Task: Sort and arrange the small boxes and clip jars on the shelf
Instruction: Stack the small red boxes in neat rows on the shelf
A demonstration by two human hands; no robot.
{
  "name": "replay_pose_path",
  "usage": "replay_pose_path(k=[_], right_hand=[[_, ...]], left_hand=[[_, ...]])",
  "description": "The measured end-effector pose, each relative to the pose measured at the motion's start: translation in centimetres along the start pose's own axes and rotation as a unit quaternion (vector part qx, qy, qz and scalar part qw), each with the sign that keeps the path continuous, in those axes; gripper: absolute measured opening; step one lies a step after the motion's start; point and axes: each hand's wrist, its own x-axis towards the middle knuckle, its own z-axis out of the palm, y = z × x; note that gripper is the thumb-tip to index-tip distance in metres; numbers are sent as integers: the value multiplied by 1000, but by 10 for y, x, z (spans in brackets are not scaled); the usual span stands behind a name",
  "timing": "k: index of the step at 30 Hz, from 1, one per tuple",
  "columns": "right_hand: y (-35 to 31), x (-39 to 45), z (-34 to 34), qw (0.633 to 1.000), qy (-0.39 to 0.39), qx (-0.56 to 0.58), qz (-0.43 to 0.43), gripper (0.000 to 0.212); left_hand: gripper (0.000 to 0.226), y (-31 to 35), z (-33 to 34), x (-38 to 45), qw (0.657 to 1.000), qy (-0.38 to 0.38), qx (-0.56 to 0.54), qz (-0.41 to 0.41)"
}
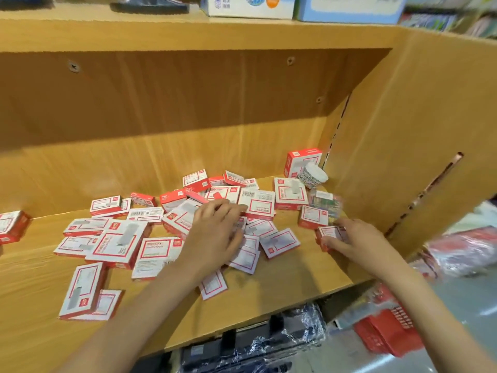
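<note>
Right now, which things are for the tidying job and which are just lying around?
For the job: red-and-white small boxes, tipped-over clip jar, clear clip box, small box in right hand, left hand.
Just around: tissue boxes, red basket.

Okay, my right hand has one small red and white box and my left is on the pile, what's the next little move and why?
Probably set the small red and white box that your right hand grips down beside the upright red and white box in the back right corner: the bare wooden shelf there gives a row a starting edge, while your left hand rests on the loose pile.
</note>
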Motion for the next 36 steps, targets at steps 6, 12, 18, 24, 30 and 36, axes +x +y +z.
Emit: replay_pose_path(k=[6, 12, 18, 24, 30, 36], right_hand=[[-27, 4, 1, 984, 9, 158, -86, 48], [2, 54, -11, 997, 18, -47, -56, 49], [3, 66, -17, 996, 62, -18, -54, 42], [-37, 46, -46, 961, 71, 232, -131, 55], [-46, 65, -26, 897, -28, 411, -159, 37], [-4, 122, -4, 980, 30, -167, -105, 54]], left_hand=[[42, -5, 0, 0, 999, -41, 22, 24], [38, -3, -1, -1, 998, -43, 31, 27], [48, 3, -6, 4, 998, -52, -32, -19], [71, 19, -11, 30, 987, -9, -158, -10], [35, 17, -3, 42, 971, 55, -231, 8], [33, -9, -14, 26, 969, 113, -211, -67]])
